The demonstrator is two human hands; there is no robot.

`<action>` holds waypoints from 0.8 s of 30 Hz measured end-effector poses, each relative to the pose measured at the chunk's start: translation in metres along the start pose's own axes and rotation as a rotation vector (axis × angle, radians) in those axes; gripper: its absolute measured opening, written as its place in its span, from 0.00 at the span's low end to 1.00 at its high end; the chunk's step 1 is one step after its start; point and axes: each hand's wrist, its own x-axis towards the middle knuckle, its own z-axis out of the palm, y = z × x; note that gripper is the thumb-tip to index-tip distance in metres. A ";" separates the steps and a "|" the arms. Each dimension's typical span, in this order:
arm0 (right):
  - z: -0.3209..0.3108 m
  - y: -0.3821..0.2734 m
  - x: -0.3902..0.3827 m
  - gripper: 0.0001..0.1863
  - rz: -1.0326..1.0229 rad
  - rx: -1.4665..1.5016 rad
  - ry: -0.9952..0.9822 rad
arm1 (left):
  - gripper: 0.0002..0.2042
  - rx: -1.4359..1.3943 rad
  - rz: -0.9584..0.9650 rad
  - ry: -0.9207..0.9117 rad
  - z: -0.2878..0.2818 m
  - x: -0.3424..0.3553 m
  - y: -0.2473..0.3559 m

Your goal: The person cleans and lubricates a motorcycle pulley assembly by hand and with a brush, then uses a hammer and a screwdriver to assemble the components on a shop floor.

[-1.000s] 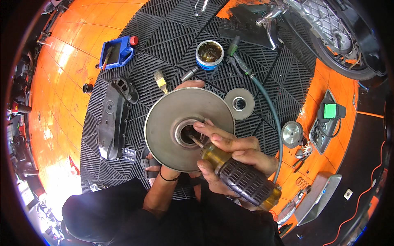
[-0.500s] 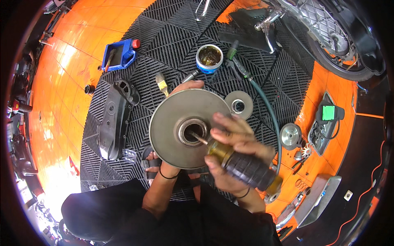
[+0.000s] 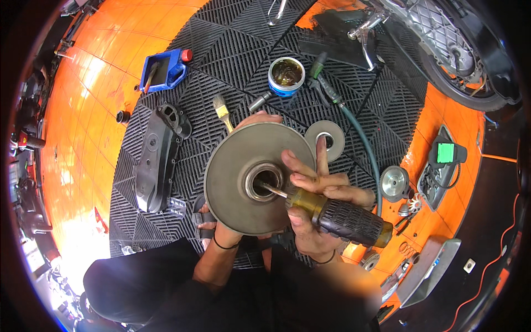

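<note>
You have the grey pulley disc lifted off the black floor mat and tilted toward you, your left hand gripping it from beneath with fingertips curled over the far rim. Your right hand is closed around the dark ribbed handle of a screwdriver, two fingers stretched forward along it, and the thin shaft reaches into the disc's centre bore. From this I judge you are mid-way through working inside that bore, not finished: the tip sits in the hole, and what it touches in there I cannot tell. Other parts lie spread on the mat, apart from the disc: a smaller round plate just beyond it, an open tin of grease, a small brush and a black cover to your left.
</note>
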 end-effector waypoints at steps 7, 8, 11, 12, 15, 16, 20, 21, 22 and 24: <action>-0.016 -0.035 0.023 0.32 -0.004 -0.368 -0.214 | 0.25 -0.075 -0.026 -0.066 0.003 -0.018 -0.013; -0.023 -0.049 0.027 0.32 -0.003 -0.450 -0.223 | 0.25 -0.074 -0.024 -0.067 0.004 -0.018 -0.014; -0.032 -0.061 0.032 0.32 -0.053 -0.350 -0.262 | 0.25 -0.067 -0.030 -0.064 0.003 -0.020 -0.015; -0.036 -0.060 0.038 0.32 -0.102 -0.270 -0.324 | 0.25 -0.079 -0.029 -0.074 0.005 -0.019 -0.015; -0.022 -0.043 0.042 0.22 -0.224 0.074 -0.271 | 0.25 -0.095 -0.032 -0.094 0.008 -0.023 -0.018; -0.009 -0.042 0.035 0.19 -0.213 0.176 -0.151 | 0.25 -0.099 -0.033 -0.091 0.007 -0.023 -0.020; 0.000 -0.037 0.045 0.14 -0.288 0.190 -0.108 | 0.24 -0.114 -0.037 -0.100 0.010 -0.028 -0.020; 0.002 -0.036 0.046 0.14 -0.312 0.176 -0.118 | 0.24 -0.108 -0.037 -0.094 0.009 -0.029 -0.020; 0.004 -0.035 0.046 0.14 -0.336 0.161 -0.127 | 0.24 -0.102 -0.033 -0.091 0.008 -0.029 -0.020; 0.006 -0.036 0.045 0.14 -0.370 0.122 -0.103 | 0.24 -0.106 -0.033 -0.100 0.009 -0.025 -0.020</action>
